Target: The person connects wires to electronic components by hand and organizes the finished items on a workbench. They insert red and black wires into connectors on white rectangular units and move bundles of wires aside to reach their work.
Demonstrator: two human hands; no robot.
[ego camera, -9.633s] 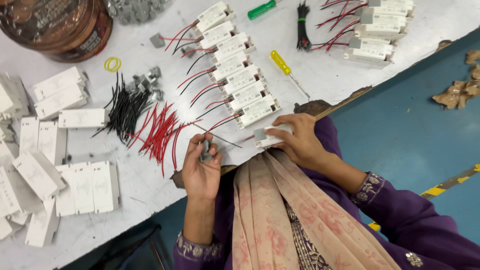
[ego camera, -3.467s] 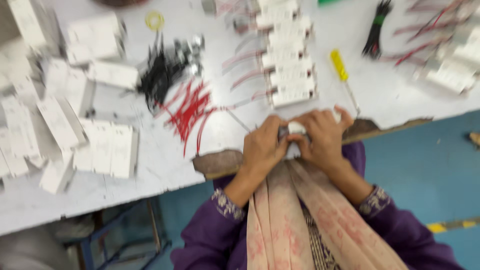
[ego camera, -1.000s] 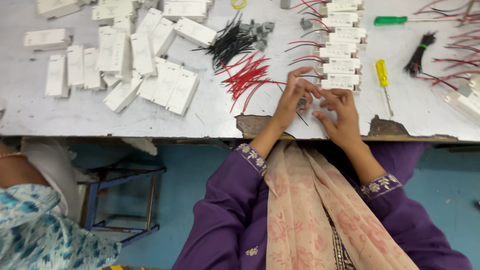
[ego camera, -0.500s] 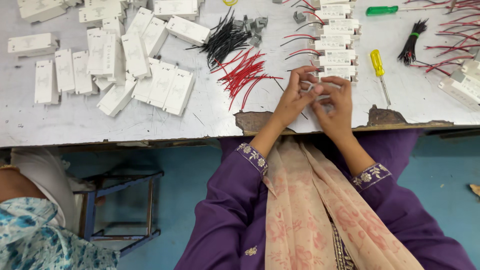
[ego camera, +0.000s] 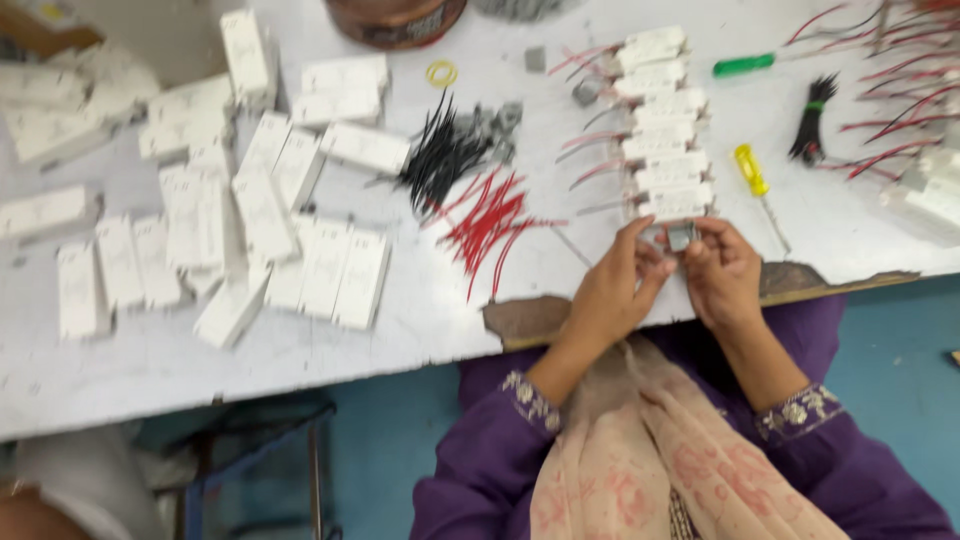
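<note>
Both hands meet at the near edge of a white table [ego camera: 420,330]. My left hand [ego camera: 612,290] and my right hand [ego camera: 722,272] pinch a small white and grey part [ego camera: 680,236] between their fingertips. Just beyond the hands stands a column of small white boxes with red wires [ego camera: 660,125]. To the left of the hands lie a loose bunch of red wires [ego camera: 485,225] and a bunch of black wires [ego camera: 440,160]. The frame is blurred, so the part's detail is unclear.
Many flat white casings [ego camera: 250,230] are scattered over the table's left half. A yellow-handled screwdriver [ego camera: 752,172] and a green-handled one [ego camera: 745,65] lie at the right, near a black wire bundle [ego camera: 812,120]. A round brown tin [ego camera: 395,18] stands at the far edge.
The view has swung, so the hands now sit further right and lower in frame. Both hands stay together on the small part at the table's edge.
</note>
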